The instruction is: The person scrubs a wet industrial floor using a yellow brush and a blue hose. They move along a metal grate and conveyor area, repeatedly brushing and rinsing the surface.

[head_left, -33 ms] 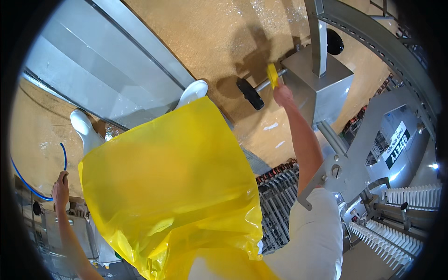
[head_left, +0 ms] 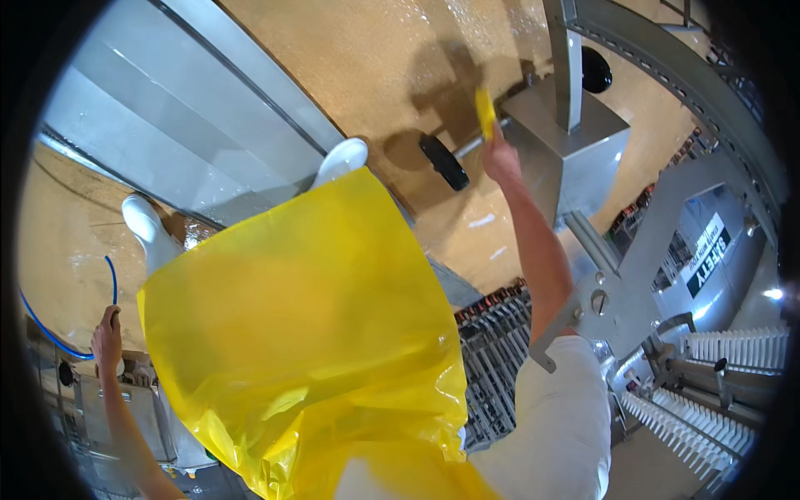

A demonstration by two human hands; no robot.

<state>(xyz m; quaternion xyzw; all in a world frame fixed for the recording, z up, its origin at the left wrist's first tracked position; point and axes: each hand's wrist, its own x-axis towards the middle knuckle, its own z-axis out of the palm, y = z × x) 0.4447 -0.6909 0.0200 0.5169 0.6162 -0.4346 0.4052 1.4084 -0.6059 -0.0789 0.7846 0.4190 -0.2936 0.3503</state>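
My left hand [head_left: 106,340], low at the left, is closed around a blue hose [head_left: 113,283], which runs out past the fist. Another curved blue length bends close beside the same hand. Stretched out to the far right, my right hand [head_left: 502,158] is closed on a narrow yellow tool [head_left: 486,115]; its exact kind cannot be made out. The yellow tool is in front of a metal bar, near a steel box-shaped housing [head_left: 571,125]. I cannot tell whether it touches the bar. A yellow apron [head_left: 308,292] covers my front.
A black wheel [head_left: 444,163] stands by the housing on the wet tan floor [head_left: 375,67]. Steel panels [head_left: 192,108] lie at far left. A metal bracket [head_left: 600,300] crosses near my right arm, by racks of white plastic fins [head_left: 692,433]. White boots [head_left: 148,227] show below.
My right hand and the yellow tool have moved slightly farther away and a little left. My left hand stays on the hose, almost still.
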